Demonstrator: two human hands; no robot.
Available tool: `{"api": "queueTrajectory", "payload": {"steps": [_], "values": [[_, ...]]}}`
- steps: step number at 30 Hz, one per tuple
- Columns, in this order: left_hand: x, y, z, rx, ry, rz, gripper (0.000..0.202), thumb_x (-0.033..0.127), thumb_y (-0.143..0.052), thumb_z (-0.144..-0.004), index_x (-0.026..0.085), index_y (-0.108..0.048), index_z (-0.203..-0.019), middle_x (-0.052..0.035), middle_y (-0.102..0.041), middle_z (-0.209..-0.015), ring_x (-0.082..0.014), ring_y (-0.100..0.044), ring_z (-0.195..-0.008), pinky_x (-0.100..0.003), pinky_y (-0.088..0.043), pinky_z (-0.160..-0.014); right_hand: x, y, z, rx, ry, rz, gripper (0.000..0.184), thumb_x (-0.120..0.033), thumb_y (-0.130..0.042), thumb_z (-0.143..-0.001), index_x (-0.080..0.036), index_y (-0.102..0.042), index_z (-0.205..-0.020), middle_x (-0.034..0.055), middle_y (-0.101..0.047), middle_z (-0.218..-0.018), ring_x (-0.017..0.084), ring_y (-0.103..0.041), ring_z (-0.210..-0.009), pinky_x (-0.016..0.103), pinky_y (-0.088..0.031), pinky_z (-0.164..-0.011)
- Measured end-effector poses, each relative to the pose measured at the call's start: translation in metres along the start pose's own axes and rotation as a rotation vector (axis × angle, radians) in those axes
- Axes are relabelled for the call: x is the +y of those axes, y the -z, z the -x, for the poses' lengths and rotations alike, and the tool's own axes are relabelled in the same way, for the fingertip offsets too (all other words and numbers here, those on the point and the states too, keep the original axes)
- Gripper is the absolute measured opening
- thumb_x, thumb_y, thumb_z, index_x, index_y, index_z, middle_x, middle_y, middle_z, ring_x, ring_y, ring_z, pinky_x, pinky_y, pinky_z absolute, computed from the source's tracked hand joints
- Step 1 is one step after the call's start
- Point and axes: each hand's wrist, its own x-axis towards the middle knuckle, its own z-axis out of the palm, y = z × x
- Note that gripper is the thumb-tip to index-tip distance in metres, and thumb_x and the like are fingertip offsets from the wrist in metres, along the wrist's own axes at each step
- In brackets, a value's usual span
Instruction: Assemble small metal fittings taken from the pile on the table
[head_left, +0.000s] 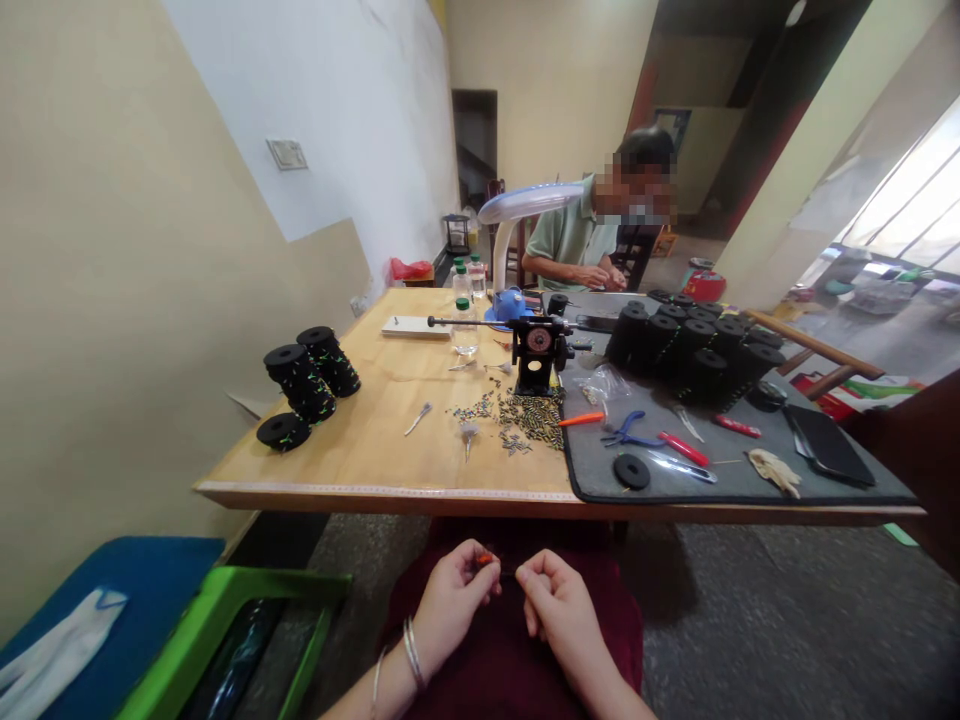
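Over my lap, below the table's front edge, my two hands are close together with a small gap between the fingertips. My left hand [459, 590] is closed on a small orange-red object [485, 559], mostly hidden by the fingers. Thumb and forefinger of my right hand [556, 605] are pinched; anything thin between them is too small to make out. On the table nearest the hands lie a pile of small dark-and-gold metal pieces [536, 415], a scatter of tiny coloured bits [474, 407] and a small grey-topped pick-like piece [469, 436].
Black spools [300, 385] stand at the table's left, more spools [694, 340] on the grey mat [600, 480]. A winding device [536, 350], lamp [525, 203], blue pliers [636, 430] and red-handled tool [684, 448] are there. A co-worker [574, 245] sits opposite. A green stool [225, 600] stands left.
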Motion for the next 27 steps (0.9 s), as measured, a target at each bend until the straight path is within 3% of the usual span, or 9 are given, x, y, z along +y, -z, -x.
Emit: {"api": "queueTrajectory", "payload": {"steps": [9,14,27], "values": [[-0.0033,0.0026,0.0038,0.093,-0.179,-0.235,0.019,0.034,-0.062,-0.076,0.018,-0.057,-0.069,-0.0015,-0.060,-0.065,-0.0167,-0.058,-0.063,-0.025,-0.045,-0.060,0.0000,-0.0043,0.0019,-0.114,-0.086,-0.039,0.040,-0.057,-0.058,-0.072,-0.020,-0.043,-0.067,-0.0067,-0.046,-0.034,0.004,-0.024,-0.028,0.019,-0.013,-0.034],[-0.0026,0.0030,0.0041,0.107,-0.223,-0.276,0.017,0.033,-0.062,-0.077,0.018,-0.059,-0.069,-0.0020,-0.062,-0.066,-0.0171,-0.058,-0.064,-0.025,-0.045,-0.061,-0.0027,-0.0056,0.0043,-0.119,-0.092,-0.052,0.035,-0.051,-0.057,-0.073,-0.020,-0.043,-0.067,-0.0073,-0.046,-0.034,0.004,-0.024,-0.028,0.018,-0.012,-0.035],[0.0012,0.0047,0.0070,0.132,-0.306,-0.409,0.015,0.030,-0.061,-0.078,0.019,-0.062,-0.068,-0.0028,-0.063,-0.067,-0.0178,-0.057,-0.064,-0.026,-0.041,-0.061,-0.0041,-0.0054,0.0025,-0.106,-0.134,-0.058,0.038,-0.055,-0.057,-0.071,-0.019,-0.044,-0.068,-0.0064,-0.047,-0.036,0.005,-0.025,-0.029,0.018,-0.013,-0.034]]}}
